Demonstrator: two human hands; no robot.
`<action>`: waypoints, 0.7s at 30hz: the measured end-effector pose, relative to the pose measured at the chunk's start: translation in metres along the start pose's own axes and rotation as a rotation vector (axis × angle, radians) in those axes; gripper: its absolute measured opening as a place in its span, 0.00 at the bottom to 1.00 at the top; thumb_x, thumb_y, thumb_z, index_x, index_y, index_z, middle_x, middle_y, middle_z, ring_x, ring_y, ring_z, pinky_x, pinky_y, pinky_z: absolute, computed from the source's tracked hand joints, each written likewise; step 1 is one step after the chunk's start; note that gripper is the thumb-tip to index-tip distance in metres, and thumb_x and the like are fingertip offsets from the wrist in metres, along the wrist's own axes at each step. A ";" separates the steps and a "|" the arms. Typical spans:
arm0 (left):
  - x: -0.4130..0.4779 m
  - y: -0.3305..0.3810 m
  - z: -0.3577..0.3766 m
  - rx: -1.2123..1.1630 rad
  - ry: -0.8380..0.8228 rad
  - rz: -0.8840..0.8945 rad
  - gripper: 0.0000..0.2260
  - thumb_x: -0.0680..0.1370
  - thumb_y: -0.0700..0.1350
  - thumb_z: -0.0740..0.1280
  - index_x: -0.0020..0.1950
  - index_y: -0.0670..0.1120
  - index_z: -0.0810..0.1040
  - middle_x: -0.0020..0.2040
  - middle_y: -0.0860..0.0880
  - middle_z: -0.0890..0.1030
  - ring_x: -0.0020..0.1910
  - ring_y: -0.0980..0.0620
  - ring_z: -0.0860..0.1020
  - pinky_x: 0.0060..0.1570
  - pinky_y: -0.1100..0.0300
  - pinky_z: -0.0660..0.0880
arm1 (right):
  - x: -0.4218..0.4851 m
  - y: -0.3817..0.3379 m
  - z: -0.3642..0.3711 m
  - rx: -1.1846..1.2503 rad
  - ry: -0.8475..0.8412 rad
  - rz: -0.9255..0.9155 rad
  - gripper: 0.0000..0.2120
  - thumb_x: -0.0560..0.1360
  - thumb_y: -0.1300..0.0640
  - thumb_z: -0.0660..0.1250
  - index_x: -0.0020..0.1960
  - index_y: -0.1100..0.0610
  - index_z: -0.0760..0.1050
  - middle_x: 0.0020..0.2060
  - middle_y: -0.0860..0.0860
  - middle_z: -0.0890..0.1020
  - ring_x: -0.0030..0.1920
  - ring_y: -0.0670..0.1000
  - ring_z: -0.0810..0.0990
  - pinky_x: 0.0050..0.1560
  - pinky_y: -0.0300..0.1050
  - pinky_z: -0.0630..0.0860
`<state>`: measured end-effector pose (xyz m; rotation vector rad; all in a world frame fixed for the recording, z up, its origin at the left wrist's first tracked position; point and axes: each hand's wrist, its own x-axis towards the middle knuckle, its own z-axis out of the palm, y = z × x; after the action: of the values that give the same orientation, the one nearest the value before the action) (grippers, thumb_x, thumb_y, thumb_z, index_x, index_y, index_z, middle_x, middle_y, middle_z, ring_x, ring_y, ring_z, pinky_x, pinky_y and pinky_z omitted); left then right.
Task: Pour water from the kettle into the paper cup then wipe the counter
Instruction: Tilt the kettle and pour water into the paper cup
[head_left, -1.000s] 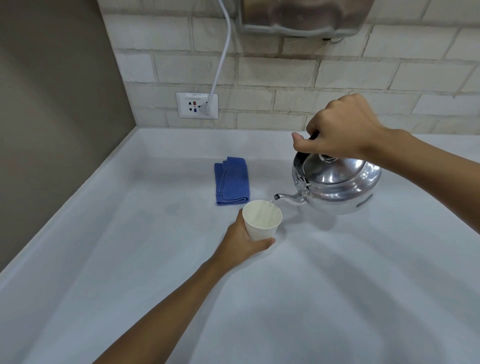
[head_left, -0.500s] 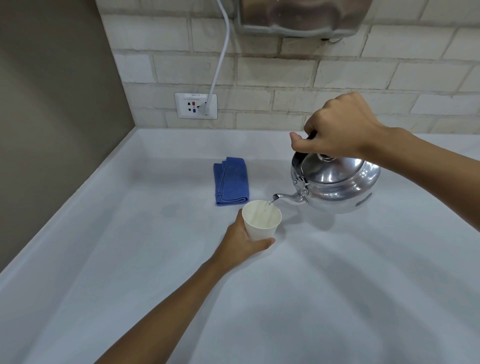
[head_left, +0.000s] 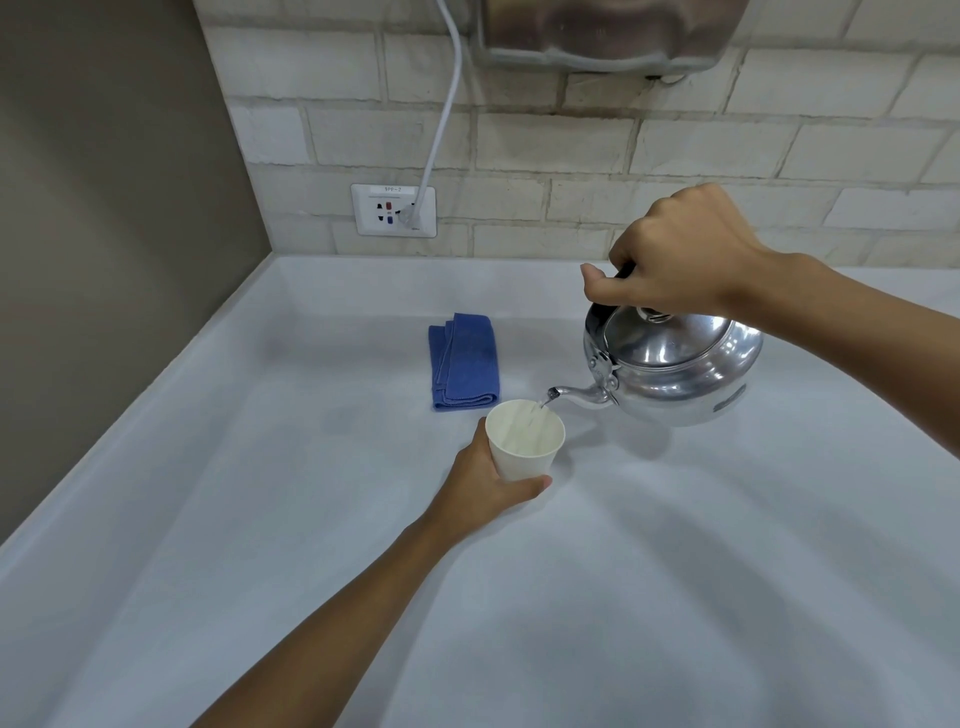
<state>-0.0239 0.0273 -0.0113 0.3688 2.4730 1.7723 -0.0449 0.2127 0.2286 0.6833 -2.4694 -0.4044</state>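
A shiny steel kettle (head_left: 675, 369) hangs tilted to the left above the white counter (head_left: 675, 571), its spout just over the rim of a white paper cup (head_left: 524, 441). A thin stream of water runs from the spout into the cup. My right hand (head_left: 680, 254) grips the kettle's black handle from above. My left hand (head_left: 483, 488) wraps around the cup's lower left side as it stands on the counter. A folded blue cloth (head_left: 464, 362) lies just behind the cup, to its left.
A brick wall runs along the back, with a wall socket (head_left: 393, 210) and a white cable (head_left: 441, 104) plugged into it. A metal appliance (head_left: 608, 31) hangs on the wall above. A grey side wall (head_left: 104, 208) borders the counter on the left.
Almost nothing has moved. The kettle stays tilted over the cup with water still running, and both hands keep their grips.
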 end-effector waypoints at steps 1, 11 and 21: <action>0.000 0.000 0.000 0.000 0.000 -0.002 0.35 0.61 0.59 0.76 0.63 0.63 0.61 0.56 0.65 0.73 0.56 0.66 0.72 0.43 0.76 0.71 | 0.000 0.000 0.000 -0.001 0.001 -0.002 0.24 0.70 0.45 0.54 0.21 0.57 0.55 0.17 0.50 0.53 0.23 0.50 0.50 0.29 0.40 0.51; 0.000 0.000 0.000 -0.005 0.003 0.007 0.35 0.62 0.56 0.77 0.64 0.61 0.63 0.58 0.62 0.74 0.57 0.62 0.73 0.48 0.71 0.70 | 0.001 0.000 0.001 -0.015 0.008 -0.008 0.24 0.70 0.45 0.54 0.21 0.57 0.56 0.17 0.50 0.53 0.23 0.50 0.50 0.29 0.40 0.51; 0.000 0.000 0.000 -0.015 -0.003 0.008 0.36 0.63 0.55 0.77 0.65 0.59 0.63 0.59 0.60 0.74 0.57 0.61 0.73 0.47 0.72 0.70 | 0.000 0.001 0.001 -0.005 0.025 -0.011 0.24 0.69 0.43 0.49 0.21 0.57 0.56 0.17 0.49 0.52 0.23 0.50 0.50 0.29 0.39 0.51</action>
<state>-0.0237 0.0275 -0.0119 0.3808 2.4585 1.7900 -0.0464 0.2137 0.2285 0.6965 -2.4407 -0.4042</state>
